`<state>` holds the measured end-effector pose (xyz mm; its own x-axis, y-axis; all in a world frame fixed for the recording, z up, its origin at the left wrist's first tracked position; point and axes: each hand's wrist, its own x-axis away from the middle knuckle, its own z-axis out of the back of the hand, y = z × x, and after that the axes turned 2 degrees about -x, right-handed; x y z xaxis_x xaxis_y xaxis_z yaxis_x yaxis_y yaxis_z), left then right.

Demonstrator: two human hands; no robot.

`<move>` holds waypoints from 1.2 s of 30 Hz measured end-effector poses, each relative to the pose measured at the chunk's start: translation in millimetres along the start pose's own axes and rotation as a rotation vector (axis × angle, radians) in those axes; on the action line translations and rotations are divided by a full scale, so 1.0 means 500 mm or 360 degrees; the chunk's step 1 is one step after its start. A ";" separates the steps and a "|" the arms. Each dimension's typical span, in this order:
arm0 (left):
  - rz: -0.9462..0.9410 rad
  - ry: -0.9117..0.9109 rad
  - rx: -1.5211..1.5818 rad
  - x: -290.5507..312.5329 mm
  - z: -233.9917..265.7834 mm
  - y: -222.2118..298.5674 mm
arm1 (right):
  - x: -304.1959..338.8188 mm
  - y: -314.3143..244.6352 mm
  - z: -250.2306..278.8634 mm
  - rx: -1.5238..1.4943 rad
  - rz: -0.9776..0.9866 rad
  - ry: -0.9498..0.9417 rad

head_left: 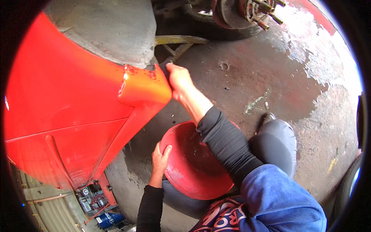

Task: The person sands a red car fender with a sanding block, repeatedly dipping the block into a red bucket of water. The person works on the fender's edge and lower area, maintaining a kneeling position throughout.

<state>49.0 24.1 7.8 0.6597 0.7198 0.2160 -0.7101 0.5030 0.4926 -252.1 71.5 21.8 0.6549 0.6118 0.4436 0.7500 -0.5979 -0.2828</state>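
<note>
My left hand [159, 161] grips the left rim of a round red plastic basin [179, 176], its thumb over the edge and fingers on the outside. The basin is tilted and rests at my lap; its inside looks wet and dark. My right hand [179, 79] is closed at the lower corner of a red car body panel [77, 92], beside the wheel arch. A dark flat piece [164, 69] shows between that hand and the panel edge; its kind is unclear. My right fingertips are hidden. Dark spots and chipped paint mark the panel corner.
A bare wheel hub with long studs [247, 11] stands at the top, with a tyre behind it. A yellow metal support [181, 40] is under the car. The concrete floor [286, 85] has wet, worn patches. A blue can [110, 219] and equipment stand lower left; tyres line the right.
</note>
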 end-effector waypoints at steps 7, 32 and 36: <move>-0.0065 -0.0022 -0.0062 0.002 -0.001 -0.001 | -0.007 -0.020 0.011 -0.0239 -0.0077 -0.0309; -0.0072 0.0046 -0.0112 0.005 -0.002 0.021 | 0.055 -0.010 0.025 0.0948 0.0540 -0.0196; -0.0072 0.0045 -0.0090 0.004 -0.002 0.019 | 0.006 0.000 0.016 0.0487 0.0330 -0.0324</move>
<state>43.3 31.0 12.2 0.6847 0.7087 0.1702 -0.6931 0.5608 0.4529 -249.5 77.7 16.2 0.7766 0.6029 0.1827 0.5733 -0.5562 -0.6017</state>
